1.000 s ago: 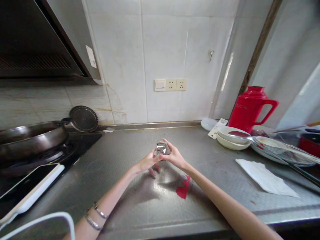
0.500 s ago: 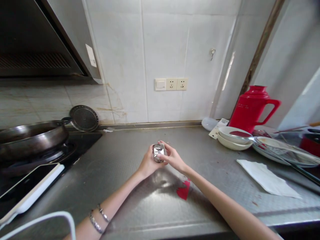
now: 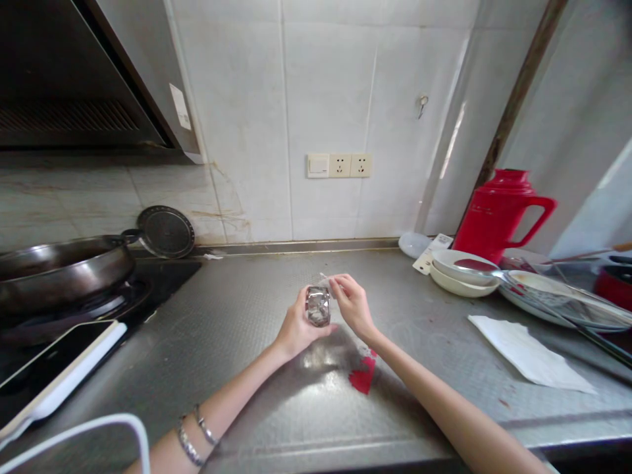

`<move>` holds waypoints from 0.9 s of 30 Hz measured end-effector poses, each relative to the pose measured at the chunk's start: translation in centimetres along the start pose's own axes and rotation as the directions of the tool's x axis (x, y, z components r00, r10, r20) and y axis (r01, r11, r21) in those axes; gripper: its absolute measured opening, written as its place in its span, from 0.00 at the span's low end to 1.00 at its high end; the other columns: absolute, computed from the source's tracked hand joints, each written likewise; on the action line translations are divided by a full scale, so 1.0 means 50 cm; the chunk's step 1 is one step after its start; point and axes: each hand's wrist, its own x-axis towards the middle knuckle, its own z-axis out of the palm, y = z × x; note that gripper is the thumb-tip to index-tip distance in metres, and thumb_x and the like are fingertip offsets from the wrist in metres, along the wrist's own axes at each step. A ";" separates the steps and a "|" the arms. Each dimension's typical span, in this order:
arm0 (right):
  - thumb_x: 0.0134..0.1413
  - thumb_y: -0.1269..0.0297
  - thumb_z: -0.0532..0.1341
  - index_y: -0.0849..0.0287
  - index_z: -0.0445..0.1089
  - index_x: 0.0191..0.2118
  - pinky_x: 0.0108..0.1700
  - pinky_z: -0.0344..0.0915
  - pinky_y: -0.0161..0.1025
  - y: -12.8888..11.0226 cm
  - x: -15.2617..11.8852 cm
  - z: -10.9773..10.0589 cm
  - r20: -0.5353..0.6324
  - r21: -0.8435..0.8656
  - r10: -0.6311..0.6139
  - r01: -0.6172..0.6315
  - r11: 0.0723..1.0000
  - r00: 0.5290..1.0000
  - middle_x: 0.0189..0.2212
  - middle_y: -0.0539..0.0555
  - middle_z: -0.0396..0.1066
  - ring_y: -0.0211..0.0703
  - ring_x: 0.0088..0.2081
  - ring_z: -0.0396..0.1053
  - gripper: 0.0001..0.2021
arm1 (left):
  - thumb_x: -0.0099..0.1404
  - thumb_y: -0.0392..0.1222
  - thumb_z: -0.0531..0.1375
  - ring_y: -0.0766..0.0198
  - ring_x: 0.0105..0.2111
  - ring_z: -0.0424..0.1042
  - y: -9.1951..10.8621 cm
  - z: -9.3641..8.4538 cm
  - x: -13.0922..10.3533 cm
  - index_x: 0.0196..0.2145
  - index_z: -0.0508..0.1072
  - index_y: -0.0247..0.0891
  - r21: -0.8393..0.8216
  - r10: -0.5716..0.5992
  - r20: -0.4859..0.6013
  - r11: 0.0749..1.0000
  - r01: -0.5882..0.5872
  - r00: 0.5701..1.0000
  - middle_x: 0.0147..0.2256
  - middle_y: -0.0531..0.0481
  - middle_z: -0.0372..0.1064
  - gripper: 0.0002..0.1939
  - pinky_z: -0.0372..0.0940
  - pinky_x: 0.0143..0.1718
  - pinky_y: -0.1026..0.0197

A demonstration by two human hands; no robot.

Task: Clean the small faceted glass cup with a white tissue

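Left hand: clamped around container
Right hand: pinching clear film
Container slip: possible if film is tugged hard

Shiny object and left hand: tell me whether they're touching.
Touching. The head view shows the left hand curled around the shiny object, fingers at its side and thumb along its lower edge.

Present were: bracelets, two; sockets, two; stacked bowls, two; switch, one; thermos, one; pan, one.
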 end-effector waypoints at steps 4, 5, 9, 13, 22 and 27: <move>0.61 0.57 0.54 0.57 0.75 0.34 0.34 0.64 0.36 -0.016 -0.003 -0.003 0.037 0.006 -0.054 0.053 0.999 0.998 0.31 0.54 0.71 0.41 0.33 0.69 0.14 | 0.42 0.45 0.71 0.57 0.41 0.72 0.000 0.001 -0.002 0.52 0.59 0.40 0.038 -0.004 0.004 0.999 0.004 1.000 0.42 0.48 0.71 0.41 0.65 0.44 0.57; 0.61 0.58 0.54 0.57 0.75 0.34 0.34 0.64 0.36 -0.018 -0.005 -0.003 0.049 0.006 -0.062 0.062 0.998 0.997 0.30 0.54 0.71 0.41 0.32 0.68 0.14 | 0.42 0.44 0.71 0.57 0.42 0.72 -0.001 0.001 -0.002 0.52 0.59 0.40 0.041 0.007 0.000 0.999 -0.007 1.000 0.43 0.48 0.71 0.41 0.65 0.45 0.56; 0.61 0.59 0.54 0.56 0.74 0.32 0.31 0.62 0.35 -0.025 -0.010 -0.002 0.047 -0.015 -0.075 0.076 0.997 0.996 0.26 0.52 0.68 0.40 0.30 0.67 0.13 | 0.42 0.43 0.71 0.57 0.43 0.72 -0.004 0.002 -0.001 0.53 0.58 0.41 0.060 0.019 -0.006 0.998 -0.019 1.000 0.44 0.47 0.71 0.42 0.65 0.45 0.56; 0.60 0.62 0.55 0.57 0.74 0.32 0.33 0.63 0.36 -0.038 -0.017 -0.003 0.032 -0.021 -0.115 0.116 0.993 0.993 0.27 0.53 0.69 0.41 0.31 0.67 0.11 | 0.43 0.44 0.71 0.57 0.42 0.72 -0.012 0.001 0.002 0.52 0.58 0.41 0.105 0.012 -0.025 0.994 -0.009 1.000 0.44 0.48 0.71 0.40 0.66 0.43 0.58; 0.60 0.63 0.55 0.57 0.74 0.31 0.32 0.63 0.36 -0.050 -0.020 -0.006 0.003 -0.023 -0.140 0.140 0.990 0.990 0.26 0.52 0.69 0.40 0.29 0.67 0.11 | 0.43 0.45 0.70 0.58 0.41 0.73 -0.026 -0.004 0.012 0.51 0.59 0.40 0.098 -0.003 -0.056 0.995 0.008 0.998 0.43 0.46 0.71 0.39 0.65 0.43 0.58; 0.61 0.61 0.54 0.58 0.74 0.35 0.35 0.66 0.37 -0.037 0.004 -0.023 -0.143 -0.071 -0.118 0.108 0.992 0.983 0.30 0.54 0.74 0.42 0.32 0.71 0.12 | 0.42 0.43 0.71 0.56 0.43 0.72 -0.019 -0.002 0.009 0.53 0.57 0.38 0.098 -0.006 -0.038 0.995 0.009 0.999 0.45 0.45 0.70 0.43 0.65 0.46 0.56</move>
